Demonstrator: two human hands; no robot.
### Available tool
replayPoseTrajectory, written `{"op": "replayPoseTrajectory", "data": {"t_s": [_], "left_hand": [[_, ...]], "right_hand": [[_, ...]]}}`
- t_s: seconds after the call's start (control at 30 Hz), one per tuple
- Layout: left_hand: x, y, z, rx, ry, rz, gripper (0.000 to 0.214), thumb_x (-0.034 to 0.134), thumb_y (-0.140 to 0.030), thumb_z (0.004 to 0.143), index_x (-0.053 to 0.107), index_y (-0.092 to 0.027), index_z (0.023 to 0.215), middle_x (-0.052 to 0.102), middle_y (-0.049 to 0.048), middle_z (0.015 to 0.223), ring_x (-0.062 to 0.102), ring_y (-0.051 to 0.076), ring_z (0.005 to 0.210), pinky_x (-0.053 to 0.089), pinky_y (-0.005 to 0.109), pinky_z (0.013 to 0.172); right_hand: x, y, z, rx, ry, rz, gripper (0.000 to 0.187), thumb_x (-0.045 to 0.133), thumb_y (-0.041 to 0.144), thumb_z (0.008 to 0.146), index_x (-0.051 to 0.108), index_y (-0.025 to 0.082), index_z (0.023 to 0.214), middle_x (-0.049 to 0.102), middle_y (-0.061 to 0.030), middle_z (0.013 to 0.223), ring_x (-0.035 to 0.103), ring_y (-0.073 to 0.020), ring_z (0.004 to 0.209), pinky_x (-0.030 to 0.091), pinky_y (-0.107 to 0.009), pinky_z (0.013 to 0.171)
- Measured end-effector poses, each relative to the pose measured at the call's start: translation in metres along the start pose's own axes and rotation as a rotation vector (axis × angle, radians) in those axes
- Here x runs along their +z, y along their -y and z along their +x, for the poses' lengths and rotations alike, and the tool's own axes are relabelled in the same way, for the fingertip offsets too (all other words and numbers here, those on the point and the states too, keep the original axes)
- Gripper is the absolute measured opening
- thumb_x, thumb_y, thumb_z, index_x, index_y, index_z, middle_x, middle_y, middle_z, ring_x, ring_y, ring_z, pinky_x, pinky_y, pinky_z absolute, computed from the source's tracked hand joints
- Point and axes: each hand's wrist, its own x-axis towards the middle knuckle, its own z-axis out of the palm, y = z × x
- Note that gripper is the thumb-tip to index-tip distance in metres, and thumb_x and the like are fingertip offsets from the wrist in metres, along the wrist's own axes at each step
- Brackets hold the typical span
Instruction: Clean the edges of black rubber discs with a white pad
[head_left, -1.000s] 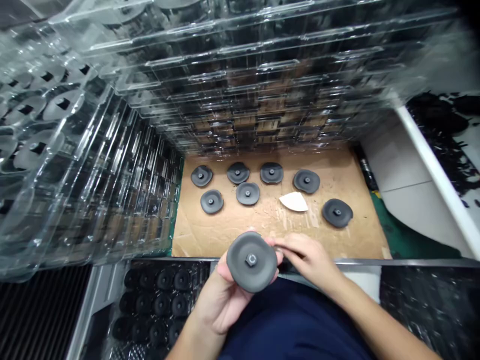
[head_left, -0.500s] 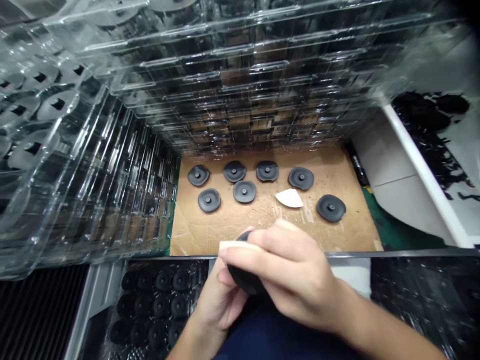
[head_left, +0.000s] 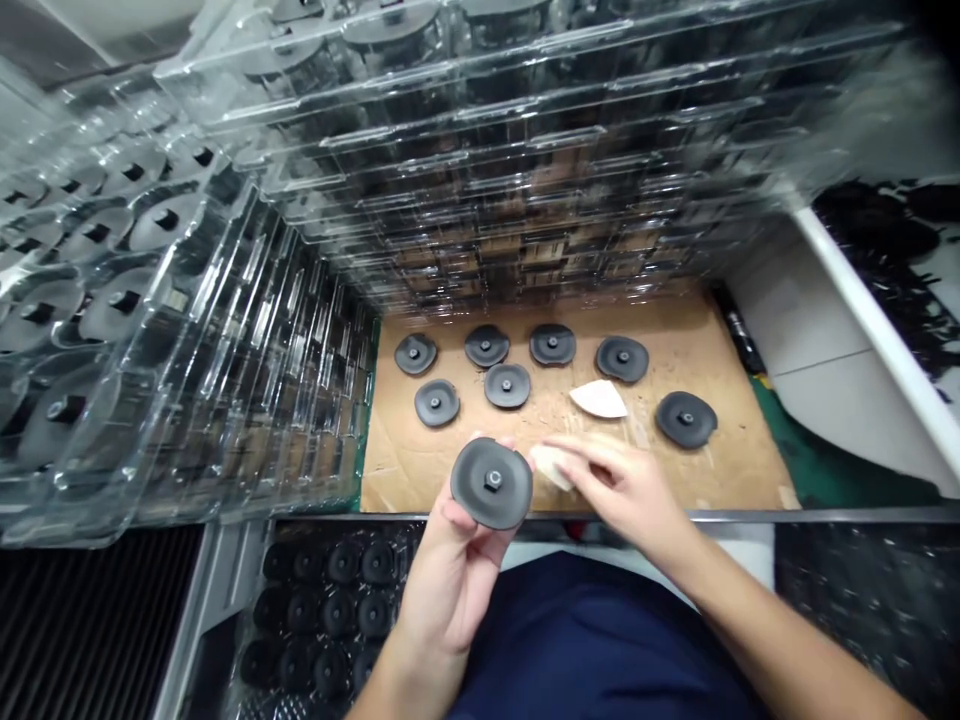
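Observation:
My left hand (head_left: 457, 575) grips a dark grey rounded disc (head_left: 472, 490) by its edge. The disc's face with its small central stub is turned up toward me. Just to its right, my right hand (head_left: 622, 490) pinches a small white pad (head_left: 553, 466), close to the disc's edge; I cannot tell whether they touch. Several similar discs lie on the cardboard sheet (head_left: 405, 460) beyond my hands, among them one disc (head_left: 679, 430) at the right. Between them rests a pointed white piece (head_left: 599, 400), like a folded cloth or foam wedge.
Tall stacks of clear plastic trays (head_left: 510, 170) rise behind the cardboard, with more trays (head_left: 247, 330) at the left. A white-edged bin wall (head_left: 874, 310) stands at the right, black parts (head_left: 877, 235) beyond it. Below left, a tray of dark discs (head_left: 322, 610) sits beneath the table edge.
My right hand has moved right, off the disc, with the white pad in its fingers. The disc in my left hand has turned from edge-on to face up.

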Motion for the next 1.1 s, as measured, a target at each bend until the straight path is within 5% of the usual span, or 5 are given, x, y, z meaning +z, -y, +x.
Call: {"op": "replayPoseTrajectory", "data": {"t_s": [0.23, 0.57, 0.73, 0.93, 1.1], "left_hand": [[-0.002, 0.007, -0.003, -0.019, 0.064, 0.118, 0.051, 0.073, -0.033, 0.069, 0.059, -0.024, 0.117, 0.064, 0.0058, 0.119, 0.058, 0.022, 0.110, 0.048, 0.028, 0.092], [0.010, 0.001, -0.008, -0.020, 0.124, 0.125, 0.056, 0.080, -0.031, 0.059, 0.062, -0.025, 0.111, 0.068, 0.0031, 0.107, 0.060, 0.023, 0.106, 0.047, 0.031, 0.094], [0.007, 0.003, -0.003, -0.059, 0.107, 0.111, 0.065, 0.081, -0.022, 0.057, 0.058, -0.022, 0.118, 0.067, 0.0058, 0.110, 0.063, 0.020, 0.101, 0.050, 0.025, 0.088], [0.014, 0.008, -0.007, -0.352, 0.281, 0.042, 0.029, 0.071, -0.028, 0.072, 0.069, -0.014, 0.098, 0.072, 0.0071, 0.098, 0.068, 0.018, 0.087, 0.056, 0.021, 0.078], [0.008, 0.001, -0.011, -0.475, 0.339, -0.099, 0.045, 0.072, -0.043, 0.062, 0.069, -0.017, 0.098, 0.071, 0.0082, 0.106, 0.068, 0.025, 0.092, 0.059, 0.026, 0.071]], "right_hand": [[-0.015, 0.078, 0.014, -0.360, 0.004, 0.092, 0.024, 0.046, 0.013, 0.088, 0.063, 0.010, 0.105, 0.068, -0.0068, 0.083, 0.061, -0.0151, 0.073, 0.049, -0.028, 0.070], [-0.019, 0.073, 0.010, -0.465, 0.050, 0.088, 0.023, 0.044, 0.010, 0.088, 0.062, 0.010, 0.102, 0.067, -0.0052, 0.080, 0.057, -0.0145, 0.070, 0.046, -0.028, 0.066], [-0.042, 0.060, -0.008, -0.214, 0.045, -0.100, 0.021, 0.047, 0.012, 0.089, 0.062, 0.017, 0.103, 0.065, -0.0024, 0.077, 0.055, -0.0134, 0.066, 0.041, -0.026, 0.061], [-0.051, 0.058, 0.031, -0.672, 0.212, -0.091, 0.036, 0.034, 0.016, 0.095, 0.069, 0.020, 0.091, 0.060, -0.0015, 0.069, 0.049, -0.0135, 0.065, 0.039, -0.028, 0.064], [-0.043, 0.016, 0.032, -0.254, 0.107, -0.137, 0.025, 0.045, 0.019, 0.091, 0.066, 0.018, 0.104, 0.067, -0.0052, 0.087, 0.058, -0.0163, 0.081, 0.044, -0.030, 0.073]]}}
